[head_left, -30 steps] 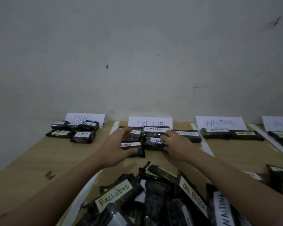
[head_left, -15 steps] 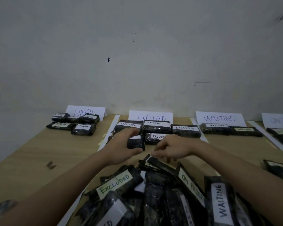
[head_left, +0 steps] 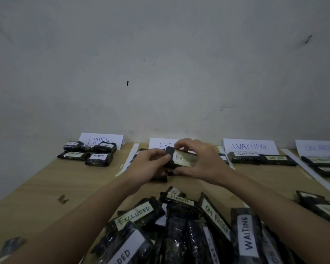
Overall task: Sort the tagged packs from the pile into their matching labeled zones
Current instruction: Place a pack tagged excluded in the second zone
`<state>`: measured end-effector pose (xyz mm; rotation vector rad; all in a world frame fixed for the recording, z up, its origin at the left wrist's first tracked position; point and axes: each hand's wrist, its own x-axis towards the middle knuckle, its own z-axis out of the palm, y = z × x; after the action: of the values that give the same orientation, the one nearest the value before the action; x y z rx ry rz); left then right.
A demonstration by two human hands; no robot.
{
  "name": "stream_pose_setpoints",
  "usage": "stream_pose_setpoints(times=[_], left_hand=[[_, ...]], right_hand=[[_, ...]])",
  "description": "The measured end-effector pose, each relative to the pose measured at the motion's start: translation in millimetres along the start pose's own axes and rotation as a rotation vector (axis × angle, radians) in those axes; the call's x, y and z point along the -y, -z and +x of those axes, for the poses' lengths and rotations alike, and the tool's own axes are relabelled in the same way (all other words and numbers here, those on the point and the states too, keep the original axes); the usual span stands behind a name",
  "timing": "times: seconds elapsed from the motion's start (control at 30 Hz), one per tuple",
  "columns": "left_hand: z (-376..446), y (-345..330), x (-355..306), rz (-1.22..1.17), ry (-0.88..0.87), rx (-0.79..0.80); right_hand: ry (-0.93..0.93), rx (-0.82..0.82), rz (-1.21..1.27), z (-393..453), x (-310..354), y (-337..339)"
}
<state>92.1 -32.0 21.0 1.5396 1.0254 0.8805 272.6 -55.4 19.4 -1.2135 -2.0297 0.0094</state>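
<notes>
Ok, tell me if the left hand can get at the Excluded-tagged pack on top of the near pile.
Probably not yet: the left hand helps the right hand hold a pack. Nothing covers the Excluded-tagged pack.

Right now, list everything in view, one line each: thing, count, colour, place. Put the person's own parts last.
Table: one, light wood, under everything.
Wall: one, grey-white, behind the table.
Zone signs: four, white paper, along the wall: FINISH, EXCLUDED (partly hidden), WAITING, ON PROGRESS (cut off).
FINISH packs: five, black with white tags, far left zone.
WAITING packs: two, black, WAITING zone.
ON PROGRESS packs: at least two, black, far right zone.
Pile: many black tagged packs, near edge.
White strips: several, between zones.
Held pack: one, black, tagged EXCLUDED, over the EXCLUDED zone.
Left hand: grips its left end.
Right hand: grips its right side.
</notes>
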Motion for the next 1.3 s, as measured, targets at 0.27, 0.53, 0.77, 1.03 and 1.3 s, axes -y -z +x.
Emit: stream_pose_setpoints(times=[0.27, 0.53, 0.77, 1.03, 1.3], left_hand=[[-14, 14, -16, -0.224, -0.129, -0.077], [-42, 17, -22, -0.260, -0.165, -0.044], [-44, 1, -32, -0.233, -0.165, -0.121], [-15, -36, -47, -0.134, -0.199, -0.072], [13, -30, -13, 0.647, -0.400, -0.030]], right_hand=[[-0.020, -0.163, -0.039, -17, 3, 32], [-0.025, -0.163, -0.060, -30, 23, 39], [0.073, -0.121, -0.333, -27, 34, 41], [0.020, -0.093, -0.482, -19, 1, 72], [-0.167, 0.052, -0.409, -38, -32, 59]])
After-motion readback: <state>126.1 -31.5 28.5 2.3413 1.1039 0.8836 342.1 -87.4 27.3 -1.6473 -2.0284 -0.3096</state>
